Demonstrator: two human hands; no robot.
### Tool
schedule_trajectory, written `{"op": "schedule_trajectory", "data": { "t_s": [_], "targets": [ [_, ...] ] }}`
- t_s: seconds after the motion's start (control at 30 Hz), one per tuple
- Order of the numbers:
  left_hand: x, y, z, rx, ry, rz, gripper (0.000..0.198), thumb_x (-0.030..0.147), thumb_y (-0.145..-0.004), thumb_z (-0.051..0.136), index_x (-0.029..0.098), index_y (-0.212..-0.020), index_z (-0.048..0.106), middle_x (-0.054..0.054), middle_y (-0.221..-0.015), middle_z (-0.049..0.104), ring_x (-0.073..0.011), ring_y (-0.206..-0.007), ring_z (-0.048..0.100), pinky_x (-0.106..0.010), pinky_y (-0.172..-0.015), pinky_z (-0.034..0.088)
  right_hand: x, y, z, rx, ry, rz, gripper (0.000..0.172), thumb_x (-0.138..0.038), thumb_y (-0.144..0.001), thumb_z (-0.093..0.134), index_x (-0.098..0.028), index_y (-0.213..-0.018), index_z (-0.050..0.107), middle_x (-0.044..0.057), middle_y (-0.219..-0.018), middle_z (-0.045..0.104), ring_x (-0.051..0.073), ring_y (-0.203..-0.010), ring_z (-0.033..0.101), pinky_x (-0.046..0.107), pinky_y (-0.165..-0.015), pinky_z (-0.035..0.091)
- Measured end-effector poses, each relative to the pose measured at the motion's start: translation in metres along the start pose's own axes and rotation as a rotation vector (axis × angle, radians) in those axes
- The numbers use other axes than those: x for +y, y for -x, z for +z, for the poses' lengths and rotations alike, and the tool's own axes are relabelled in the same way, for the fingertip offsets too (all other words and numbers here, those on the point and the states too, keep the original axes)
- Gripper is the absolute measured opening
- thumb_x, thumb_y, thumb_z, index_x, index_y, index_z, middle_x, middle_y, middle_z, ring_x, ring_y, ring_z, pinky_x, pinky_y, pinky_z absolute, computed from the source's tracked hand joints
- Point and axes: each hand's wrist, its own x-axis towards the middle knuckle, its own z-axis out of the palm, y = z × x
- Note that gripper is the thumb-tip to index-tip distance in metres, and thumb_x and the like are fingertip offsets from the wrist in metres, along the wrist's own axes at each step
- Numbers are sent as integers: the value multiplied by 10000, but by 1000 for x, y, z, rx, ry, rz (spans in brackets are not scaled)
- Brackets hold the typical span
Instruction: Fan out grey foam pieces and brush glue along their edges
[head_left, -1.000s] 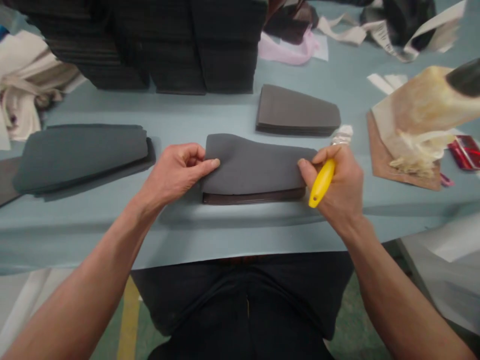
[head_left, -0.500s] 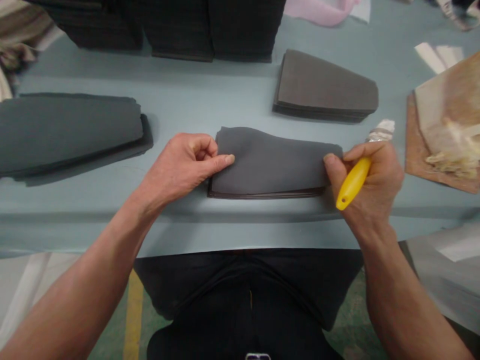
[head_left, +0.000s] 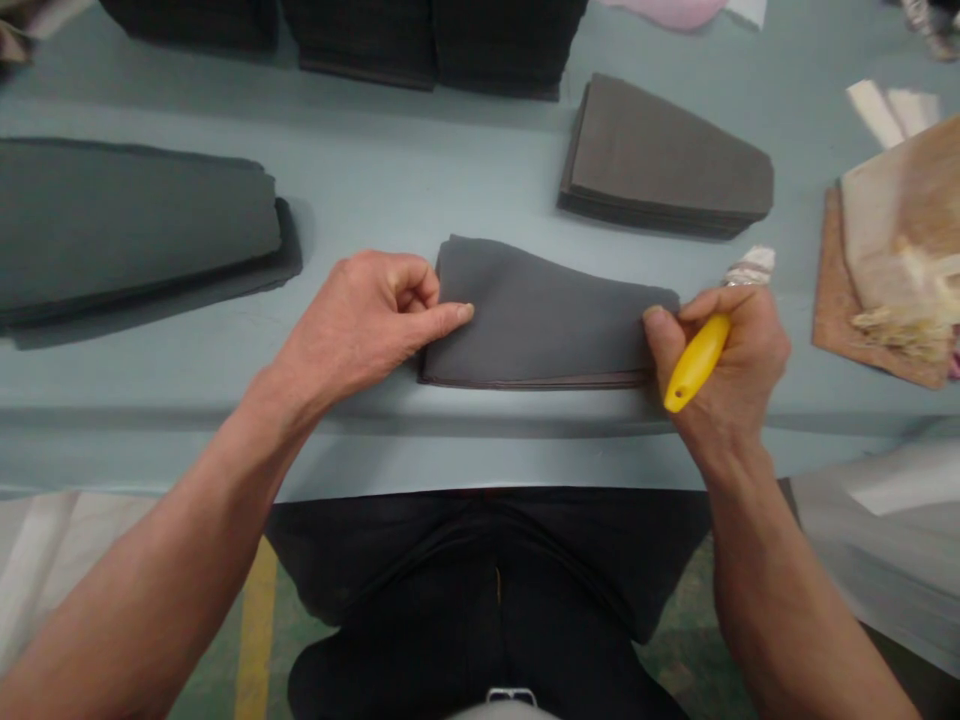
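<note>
Centrally, the left hand (head_left: 367, 320), half-curled, pinches between thumb and forefinger the left end of a thin stack of dark grey tapered foam sheets (head_left: 540, 315) lying near the front edge of the pale blue counter (head_left: 420, 190). The right hand (head_left: 720, 365) is clenched around a yellow-handled tool (head_left: 696, 362), its thumb pressing the stack's right end; bare counter lies open behind. The tool's working end is largely hidden behind that hand.

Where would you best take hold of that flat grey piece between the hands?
At its two short ends, coming in from left and right. The grey piece lies flat, long and looks limp, so one end alone would likely droop. The left hand pinches one end; the right hand, gripping a yellow handle, touches the other.
</note>
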Motion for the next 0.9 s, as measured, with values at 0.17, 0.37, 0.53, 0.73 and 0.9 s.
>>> {"op": "schedule_trajectory", "data": {
  "t_s": [0.17,0.37,0.53,0.73,0.9],
  "targets": [
    [1,0,2,12,-32,11,385,347,-835,842,195,-586,591,18,-553,480,-117,-586,397,-290,-579,239,3,-1,2,39,-11,-16,269,-423,-802,767,-313,-826,522,-21,-679,516,189,-569,431,357,-567,358],
    [2,0,4,41,-75,22,375,311,-822,855,195,-582,591,18,-567,498,-127,-610,411,-291,-603,241,3,1,4,25,-1,4,256,-416,-823,760,-314,-858,528,-35,-688,502,180,-580,412,362,-575,375],
    [2,1,4,46,-88,37,376,278,-830,862,192,-586,588,16,-572,529,-121,-604,424,-299,-601,243,7,1,5,26,-27,-9,254,-400,-830,762,-312,-866,526,-39,-684,497,177,-560,411,373,-570,381],
    [2,1,4,41,-78,14,366,286,-834,869,196,-592,609,14,-554,527,-132,-595,430,-302,-592,241,7,1,5,19,-19,-6,260,-405,-842,766,-317,-866,522,-37,-688,498,178,-574,406,372,-588,393],
    [0,0,3,35,-54,-17,338,268,-809,887,187,-601,633,9,-560,518,-132,-607,423,-295,-594,247,8,2,7,22,-13,15,256,-430,-839,752,-310,-877,529,-32,-701,506,180,-583,421,369,-594,400]
  ]
}}
